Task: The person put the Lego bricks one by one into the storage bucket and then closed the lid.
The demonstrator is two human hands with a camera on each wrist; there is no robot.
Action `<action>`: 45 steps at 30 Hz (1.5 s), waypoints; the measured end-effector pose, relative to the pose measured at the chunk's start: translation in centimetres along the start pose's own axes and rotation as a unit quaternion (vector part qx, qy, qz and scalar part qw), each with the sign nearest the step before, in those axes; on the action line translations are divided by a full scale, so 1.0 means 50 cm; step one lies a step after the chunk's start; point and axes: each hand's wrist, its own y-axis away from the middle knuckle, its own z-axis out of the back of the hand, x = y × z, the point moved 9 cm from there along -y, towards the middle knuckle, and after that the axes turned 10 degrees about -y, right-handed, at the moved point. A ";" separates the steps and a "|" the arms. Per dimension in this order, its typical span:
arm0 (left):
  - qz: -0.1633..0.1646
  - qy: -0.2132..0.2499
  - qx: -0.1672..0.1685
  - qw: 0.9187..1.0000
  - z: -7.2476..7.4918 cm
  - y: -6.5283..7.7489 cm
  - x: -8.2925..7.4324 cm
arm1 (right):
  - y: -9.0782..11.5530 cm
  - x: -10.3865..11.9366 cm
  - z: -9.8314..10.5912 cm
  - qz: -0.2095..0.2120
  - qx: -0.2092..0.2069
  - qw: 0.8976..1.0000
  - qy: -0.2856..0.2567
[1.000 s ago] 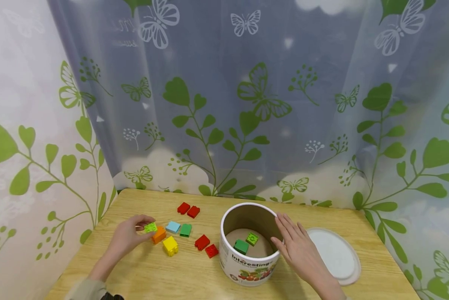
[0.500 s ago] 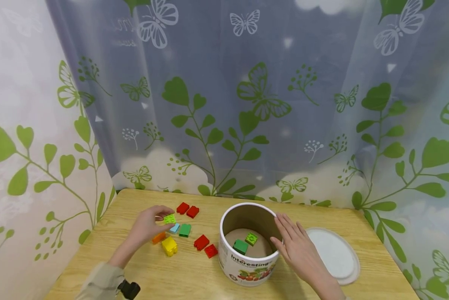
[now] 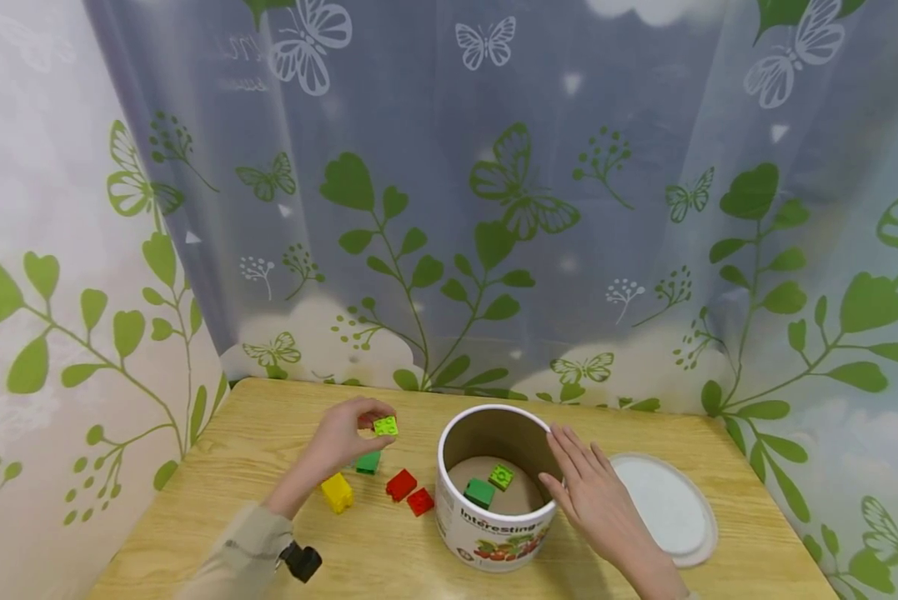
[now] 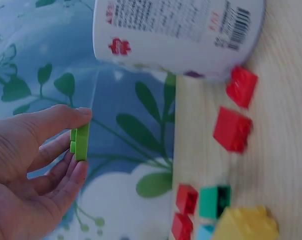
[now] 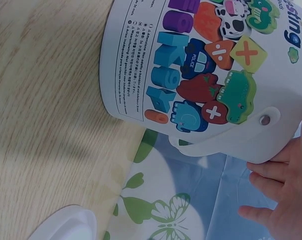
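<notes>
Between thumb and fingertips my left hand (image 3: 347, 437) pinches a lime-green toy building block (image 3: 385, 426), held above the table left of the bucket. In the left wrist view the block (image 4: 81, 142) is seen edge-on, studs toward the palm. My right hand (image 3: 599, 500) lies with extended fingers against the right side of the white bucket's rim (image 3: 446, 479). Inside the bucket are a dark green block (image 3: 479, 492) and another lime-green block (image 3: 502, 476). The right wrist view shows my right fingers (image 5: 268, 172) touching the bucket near its handle (image 5: 206, 148).
Left of the bucket lie two red blocks (image 3: 401, 485), a yellow block (image 3: 338, 492) and a green block (image 3: 368, 462), partly covered by my left hand. Two more red blocks (image 4: 186, 199) and a light blue one (image 4: 205, 232) show in the left wrist view. A white lid (image 3: 666, 508) lies at right.
My left hand has carried the lime-green block rightward and somewhat farther back, from beside the orange block toward the bucket. My right hand has kept its place on the bucket.
</notes>
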 end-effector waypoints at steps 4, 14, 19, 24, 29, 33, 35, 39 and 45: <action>-0.024 0.013 -0.006 1.000 -0.009 -0.022 -0.044 | 0.000 0.000 0.002 0.003 -0.004 1.000 0.004; -0.072 0.030 0.003 0.997 -0.037 -0.064 -0.150 | 0.000 -0.001 0.000 -0.001 -0.003 1.000 0.004; -0.093 0.025 0.013 0.995 -0.064 -0.077 -0.188 | 0.001 -0.002 -0.002 -0.003 -0.003 1.000 0.005; -0.107 0.036 0.037 0.993 -0.097 -0.082 -0.220 | 0.001 -0.003 -0.003 -0.004 -0.002 1.000 0.003; -0.122 0.026 0.052 0.991 -0.133 -0.080 -0.243 | 0.001 -0.002 -0.001 -0.003 -0.003 1.000 0.004; -0.133 0.017 0.066 0.989 -0.154 -0.076 -0.258 | 0.001 -0.001 0.000 -0.002 -0.006 1.000 0.006; -0.136 0.008 0.074 0.988 -0.163 -0.074 -0.264 | 0.000 -0.002 0.000 -0.002 -0.006 1.000 0.006; -0.136 -0.014 0.084 0.987 -0.176 -0.071 -0.271 | 0.000 -0.002 -0.001 -0.003 -0.004 1.000 0.005; -0.143 -0.024 0.092 0.985 -0.188 -0.066 -0.282 | 0.001 -0.002 -0.002 -0.002 -0.005 1.000 0.001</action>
